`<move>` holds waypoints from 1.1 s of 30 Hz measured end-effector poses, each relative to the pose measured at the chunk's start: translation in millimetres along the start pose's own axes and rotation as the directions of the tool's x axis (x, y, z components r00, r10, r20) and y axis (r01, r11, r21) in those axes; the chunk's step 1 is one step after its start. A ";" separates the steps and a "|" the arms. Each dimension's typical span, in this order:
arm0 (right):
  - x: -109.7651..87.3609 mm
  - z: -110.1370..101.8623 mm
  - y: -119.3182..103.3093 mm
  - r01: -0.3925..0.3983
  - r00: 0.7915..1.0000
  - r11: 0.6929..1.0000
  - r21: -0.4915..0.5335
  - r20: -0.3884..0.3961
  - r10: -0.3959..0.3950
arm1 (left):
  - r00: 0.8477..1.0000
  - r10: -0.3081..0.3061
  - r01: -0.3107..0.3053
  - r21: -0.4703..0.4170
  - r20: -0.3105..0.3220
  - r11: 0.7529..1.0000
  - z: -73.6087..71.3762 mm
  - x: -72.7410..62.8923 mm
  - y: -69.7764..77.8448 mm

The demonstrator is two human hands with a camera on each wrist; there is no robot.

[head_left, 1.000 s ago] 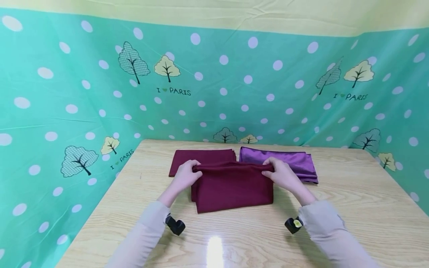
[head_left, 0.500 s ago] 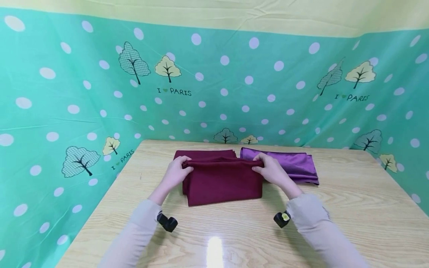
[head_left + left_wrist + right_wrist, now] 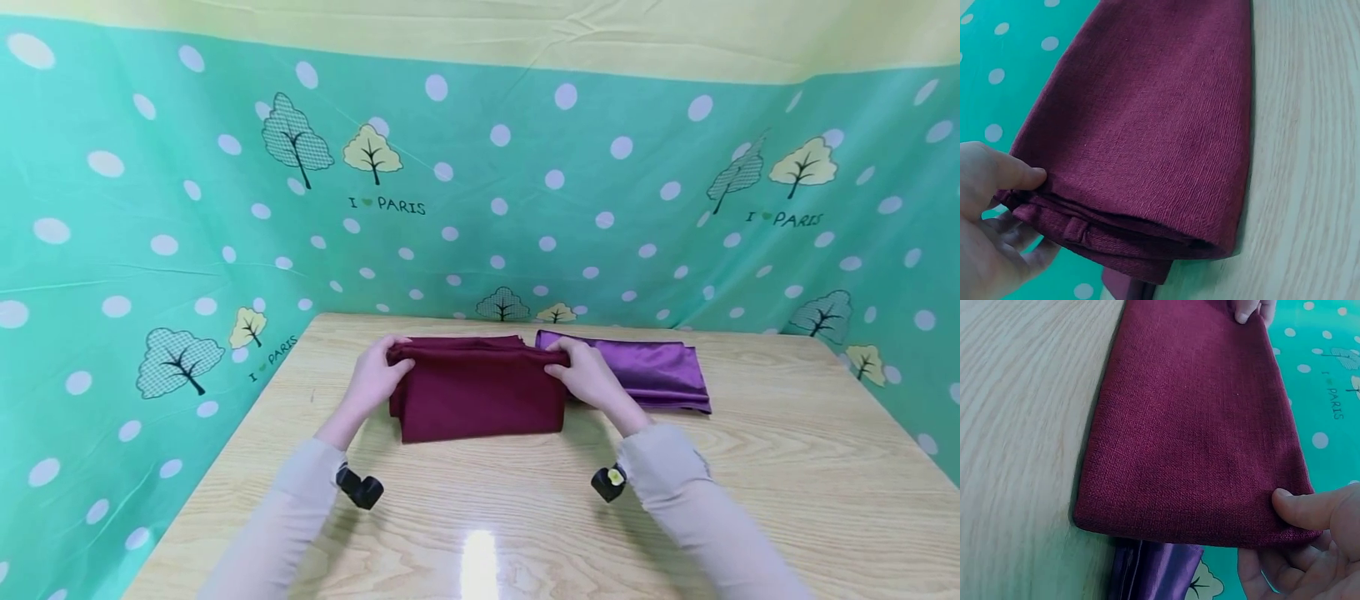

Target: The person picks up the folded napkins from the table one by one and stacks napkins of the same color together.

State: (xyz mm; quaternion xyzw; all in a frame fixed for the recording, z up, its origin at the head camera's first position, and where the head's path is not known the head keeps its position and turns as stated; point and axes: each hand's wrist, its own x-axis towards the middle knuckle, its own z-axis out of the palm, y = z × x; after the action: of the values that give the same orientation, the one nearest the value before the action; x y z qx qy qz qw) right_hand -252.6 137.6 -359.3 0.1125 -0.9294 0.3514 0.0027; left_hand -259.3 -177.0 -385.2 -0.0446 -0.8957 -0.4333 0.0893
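Both hands carry a folded maroon cloth (image 3: 483, 396) by the two ends of its far, upper edge. My left hand (image 3: 375, 372) pinches its left corner, thumb on the near face and fingers behind, as the left wrist view shows. At the right corner my right hand (image 3: 585, 375) pinches the cloth the same way. Layered folds show at the left end in the left wrist view. Behind it lies a second maroon cloth (image 3: 465, 341), mostly hidden by the held one. A shiny folded purple cloth (image 3: 652, 371) lies to the right, partly behind my right hand.
The wooden table (image 3: 480, 492) has a bright light reflection near its front. A green curtain (image 3: 480, 208) with white dots and tree prints hangs behind and at both sides.
Both hands have moved left and away from me with the held maroon cloth, which now covers more of the maroon cloth behind. The purple cloth has stayed in place.
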 end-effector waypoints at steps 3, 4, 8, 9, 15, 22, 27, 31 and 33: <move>3.9 0.6 -3.4 0.004 1.000 1.000 -0.004 0.008 -0.004 | 1.000 -0.021 0.021 -0.021 -0.017 1.000 -2.8 3.3 0.6; 5.7 1.0 -4.9 0.005 1.000 1.000 -0.004 0.013 -0.005 | 0.999 -0.030 0.030 -0.026 -0.022 0.999 -4.1 4.3 0.3; 12.4 2.4 -11.2 0.013 1.000 1.000 -0.016 0.028 -0.013 | 0.997 -0.071 0.069 -0.055 -0.041 0.996 -8.7 9.3 -0.1; 14.2 2.9 -12.7 0.012 1.000 1.000 -0.015 0.025 -0.011 | 0.996 -0.079 0.076 -0.065 -0.045 0.995 -9.4 11.0 -0.7; 23.8 8.5 -18.2 -0.016 1.000 1.000 0.015 0.018 0.016 | 0.992 -0.094 0.082 -0.132 -0.089 0.988 -12.5 20.5 -1.8; 30.7 12.7 -22.8 -0.018 1.000 1.000 0.017 0.009 0.017 | 0.982 -0.131 0.110 -0.151 -0.135 0.982 -16.9 28.8 -2.3; 37.2 12.4 -27.0 -0.015 0.999 0.999 0.029 -0.032 0.016 | 0.974 -0.144 0.116 -0.161 -0.173 0.980 -18.9 35.8 -0.8; 42.8 13.1 -28.5 -0.016 0.999 1.000 0.021 -0.051 0.017 | 0.971 -0.151 0.118 -0.174 -0.188 0.978 -19.6 39.9 -0.1; 45.2 14.0 -29.1 -0.021 0.999 1.000 0.021 -0.047 0.022 | 0.969 -0.158 0.124 -0.183 -0.190 0.975 -19.8 40.7 -0.2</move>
State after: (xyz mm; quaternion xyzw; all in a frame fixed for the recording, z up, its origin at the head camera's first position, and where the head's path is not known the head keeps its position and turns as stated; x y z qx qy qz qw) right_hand -289.5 97.9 -347.0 0.0940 -0.9266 0.3635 0.0198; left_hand -296.9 -192.5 -365.2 0.0564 -0.8427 -0.5154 0.1450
